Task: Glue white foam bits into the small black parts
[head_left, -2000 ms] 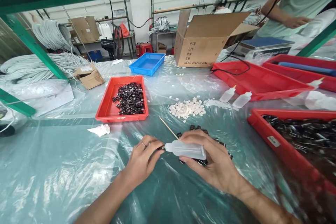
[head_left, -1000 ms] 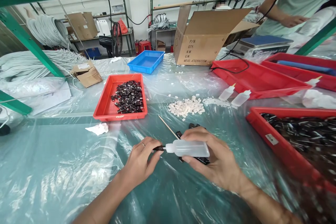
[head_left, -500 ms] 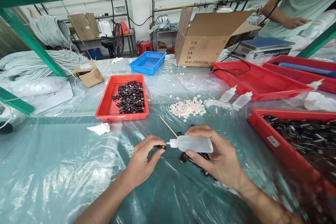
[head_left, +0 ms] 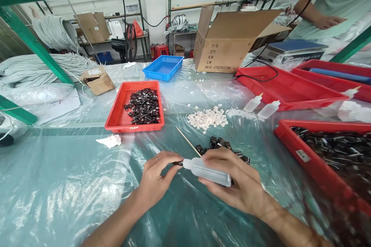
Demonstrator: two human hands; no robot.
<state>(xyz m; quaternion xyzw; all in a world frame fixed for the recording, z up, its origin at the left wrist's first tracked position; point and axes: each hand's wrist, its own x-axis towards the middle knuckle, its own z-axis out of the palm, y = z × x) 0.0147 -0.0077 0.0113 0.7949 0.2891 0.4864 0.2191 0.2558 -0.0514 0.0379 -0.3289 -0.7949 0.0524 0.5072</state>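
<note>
Plastic-sheeted table (head_left: pixel 72 185) carries a red tray (head_left: pixel 116 119) of dark pieces, well apart from my hands. Nearer, a white pellet heap (head_left: pixel 207 118), then loose black clips (head_left: pixel 220 143) just beyond my right hand (head_left: pixel 237 185). That hand grips the squeeze bottle (head_left: pixel 207 172); half a second ago its nozzle stood off, now it has dipped and meets the small black piece (head_left: pixel 177 163) pinched in my left hand (head_left: pixel 158 177). I judge glue is going on. A thin stick (head_left: pixel 187 141) lies beside.

Squeeze bottle (head_left: pixel 207 171) lies between both hands, tray (head_left: pixel 118 117) behind.
</note>
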